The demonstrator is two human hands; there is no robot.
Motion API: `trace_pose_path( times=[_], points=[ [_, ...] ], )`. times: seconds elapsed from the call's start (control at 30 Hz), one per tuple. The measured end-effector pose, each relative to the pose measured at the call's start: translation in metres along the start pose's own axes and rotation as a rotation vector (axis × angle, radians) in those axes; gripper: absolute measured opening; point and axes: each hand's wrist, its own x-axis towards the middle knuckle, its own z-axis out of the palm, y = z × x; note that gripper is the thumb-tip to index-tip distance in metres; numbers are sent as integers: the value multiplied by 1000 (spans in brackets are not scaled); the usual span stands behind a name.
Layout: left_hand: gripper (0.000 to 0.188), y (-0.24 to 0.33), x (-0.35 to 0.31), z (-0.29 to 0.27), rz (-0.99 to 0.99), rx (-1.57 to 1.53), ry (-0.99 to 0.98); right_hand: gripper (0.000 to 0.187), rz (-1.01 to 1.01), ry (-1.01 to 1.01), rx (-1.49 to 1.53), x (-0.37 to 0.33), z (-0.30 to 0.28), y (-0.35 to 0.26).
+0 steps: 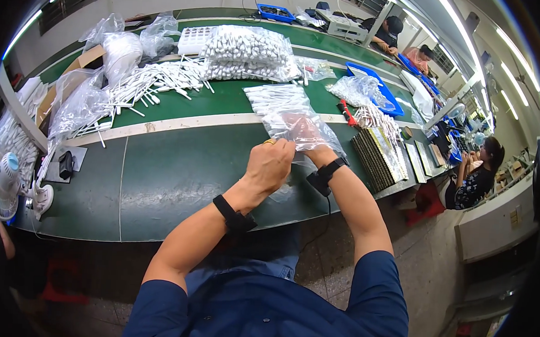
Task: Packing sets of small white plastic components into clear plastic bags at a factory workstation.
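A clear plastic bag (323,130) lies across the pale strip on the green bench. White stick-like pieces with thicker ends (278,101) fill its far part in a row. My left hand (271,164) is closed in a pinch on the bag's near left edge, a ring on one finger. My right hand (304,134) reaches inside the bag, close to the near ends of the white sticks. Plastic glare and folds blur its fingers, so their grip is unclear. Black bands with small boxes circle both wrists.
Loose white sticks (156,82) heap at the far left beside a large full bag (248,50). Ridged metal blocks (376,158) stand right of my hands, near a blue tray (379,89). A white fan (1,181) sits far left. Other people work along the right.
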Motion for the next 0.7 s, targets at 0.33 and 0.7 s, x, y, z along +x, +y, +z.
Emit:
trace_pose_path(
  times=[0.33, 0.7],
  points=[
    [5, -9, -7, -1, -83, -44, -37, 73, -104, -126, -280, -13, -3, 21],
    [12, -10, -16, 3, -154, -145, -85, 58, -305, -199, -318, -57, -5, 26]
  ],
)
